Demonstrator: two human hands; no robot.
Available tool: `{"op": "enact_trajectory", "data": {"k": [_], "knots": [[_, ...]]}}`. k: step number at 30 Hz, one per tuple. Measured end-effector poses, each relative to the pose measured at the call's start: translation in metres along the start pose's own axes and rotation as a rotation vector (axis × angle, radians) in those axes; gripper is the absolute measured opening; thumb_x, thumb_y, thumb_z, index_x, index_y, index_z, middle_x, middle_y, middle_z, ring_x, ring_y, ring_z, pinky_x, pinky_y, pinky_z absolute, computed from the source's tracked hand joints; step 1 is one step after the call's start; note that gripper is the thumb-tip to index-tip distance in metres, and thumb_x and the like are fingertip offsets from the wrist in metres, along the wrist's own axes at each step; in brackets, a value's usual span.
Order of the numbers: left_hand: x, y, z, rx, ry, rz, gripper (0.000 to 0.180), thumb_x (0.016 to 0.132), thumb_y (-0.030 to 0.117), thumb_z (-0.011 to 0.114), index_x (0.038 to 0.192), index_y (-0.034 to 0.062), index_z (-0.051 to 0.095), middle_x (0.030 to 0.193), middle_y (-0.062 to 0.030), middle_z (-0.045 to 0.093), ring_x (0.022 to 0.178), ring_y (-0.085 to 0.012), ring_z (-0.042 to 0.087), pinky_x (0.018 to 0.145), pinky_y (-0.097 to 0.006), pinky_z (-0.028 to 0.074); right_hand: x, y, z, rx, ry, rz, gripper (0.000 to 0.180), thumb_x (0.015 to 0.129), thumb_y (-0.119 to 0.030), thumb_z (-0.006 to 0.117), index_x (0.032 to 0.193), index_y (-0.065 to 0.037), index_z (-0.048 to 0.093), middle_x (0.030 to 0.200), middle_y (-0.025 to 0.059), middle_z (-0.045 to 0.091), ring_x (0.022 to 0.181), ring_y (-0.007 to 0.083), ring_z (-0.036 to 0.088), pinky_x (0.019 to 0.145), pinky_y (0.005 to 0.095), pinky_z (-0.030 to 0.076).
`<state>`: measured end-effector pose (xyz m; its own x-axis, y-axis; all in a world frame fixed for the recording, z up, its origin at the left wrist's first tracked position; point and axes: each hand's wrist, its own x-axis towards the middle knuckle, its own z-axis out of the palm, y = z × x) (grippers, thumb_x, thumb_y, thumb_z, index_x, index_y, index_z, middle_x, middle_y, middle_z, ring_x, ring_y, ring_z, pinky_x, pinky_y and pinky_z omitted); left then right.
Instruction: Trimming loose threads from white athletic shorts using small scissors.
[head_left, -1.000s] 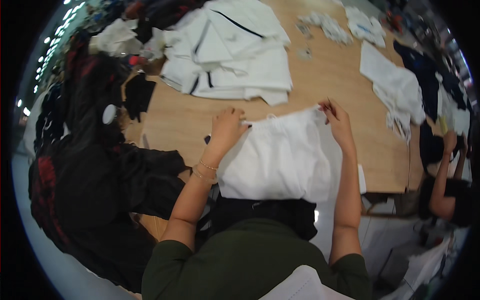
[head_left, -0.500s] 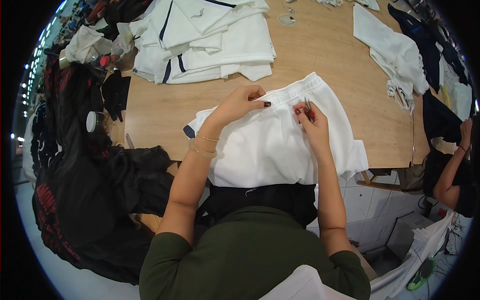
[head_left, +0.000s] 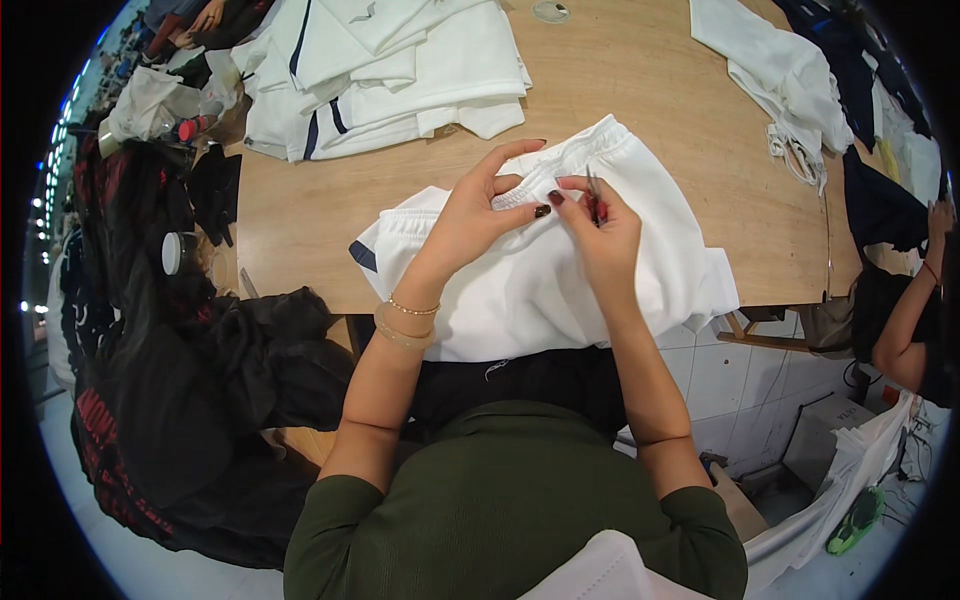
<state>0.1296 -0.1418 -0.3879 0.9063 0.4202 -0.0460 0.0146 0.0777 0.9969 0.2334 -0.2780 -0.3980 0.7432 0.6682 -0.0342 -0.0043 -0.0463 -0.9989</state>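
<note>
A white garment with a gathered elastic waistband, seemingly pants (head_left: 530,300), lies over the table's near edge and my lap. At the waistband, my left hand (head_left: 478,208) holds the fabric, its thumb on the near side and its other fingers curved over the far side. My right hand (head_left: 608,235) keeps small red-handled thread snips (head_left: 598,200) in its palm, blades pointing away from me. Its thumb and index finger meet at the waistband, close to my left thumb. Whatever lies between those fingertips is too small to make out.
Folded white garments with navy stripes (head_left: 400,100) are stacked at the far left of the wooden table (head_left: 620,80). Another white garment (head_left: 790,80) lies far right. Dark clothes (head_left: 170,400) heap at my left, beside a lidded jar (head_left: 178,253). Another person's arm (head_left: 915,310) shows at right.
Both hands have come closer together at the waistband, my right hand moving left. The waistband has lifted and bunched. My left index finger has risen away from the thumb.
</note>
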Motion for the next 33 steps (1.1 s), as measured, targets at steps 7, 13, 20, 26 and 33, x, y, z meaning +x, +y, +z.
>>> {"op": "enact_trajectory", "data": {"k": [7, 13, 20, 26, 33], "knots": [[-0.003, 0.003, 0.002, -0.065, 0.009, -0.045, 0.058, 0.082, -0.006, 0.065, 0.135, 0.0000, 0.043, 0.119, -0.0088, 0.060, 0.098, -0.0090, 0.059, 0.084, -0.022, 0.048, 0.009, 0.005, -0.001, 0.117, 0.157, -0.101, 0.008, 0.089, -0.004, 0.063, 0.091, 0.003, 0.064, 0.071, -0.0059, 0.052, 0.061, 0.0022, 0.039, 0.055, 0.0176, 0.034], [-0.005, 0.004, -0.004, -0.072, 0.000, -0.082, 0.056, 0.082, -0.006, 0.065, 0.134, -0.0006, 0.044, 0.120, -0.0093, 0.059, 0.102, -0.0111, 0.059, 0.087, -0.024, 0.048, 0.035, 0.012, -0.057, 0.214, 0.342, -0.052, 0.014, 0.092, -0.011, 0.060, 0.096, 0.001, 0.066, 0.074, -0.0030, 0.060, 0.053, 0.0019, 0.037, 0.047, 0.0191, 0.026], [0.002, 0.008, 0.001, -0.135, -0.040, -0.087, 0.058, 0.080, -0.008, 0.063, 0.134, -0.0010, 0.043, 0.118, -0.0105, 0.059, 0.101, -0.0111, 0.058, 0.086, -0.025, 0.048, 0.029, -0.014, -0.053, -0.015, 0.136, -0.060, 0.014, 0.090, -0.009, 0.061, 0.095, 0.002, 0.069, 0.085, 0.0012, 0.066, 0.072, 0.0031, 0.054, 0.065, 0.0192, 0.045], [-0.006, -0.002, -0.001, -0.051, -0.018, -0.049, 0.057, 0.081, -0.009, 0.061, 0.134, -0.0011, 0.043, 0.119, -0.0104, 0.058, 0.101, -0.0103, 0.057, 0.085, -0.023, 0.048, 0.007, 0.008, 0.010, 0.024, -0.007, -0.062, 0.007, 0.083, -0.002, 0.066, 0.088, 0.002, 0.064, 0.064, -0.0009, 0.053, 0.060, 0.0038, 0.043, 0.053, 0.0227, 0.038], [-0.007, 0.002, 0.005, -0.095, -0.016, -0.089, 0.055, 0.080, -0.010, 0.060, 0.132, 0.0001, 0.046, 0.119, -0.0073, 0.057, 0.093, -0.0080, 0.056, 0.079, -0.021, 0.047, 0.006, 0.004, -0.006, -0.107, -0.009, -0.111, 0.009, 0.086, -0.004, 0.064, 0.087, 0.004, 0.060, 0.072, 0.0101, 0.061, 0.062, 0.0120, 0.054, 0.058, 0.0260, 0.045]]}}
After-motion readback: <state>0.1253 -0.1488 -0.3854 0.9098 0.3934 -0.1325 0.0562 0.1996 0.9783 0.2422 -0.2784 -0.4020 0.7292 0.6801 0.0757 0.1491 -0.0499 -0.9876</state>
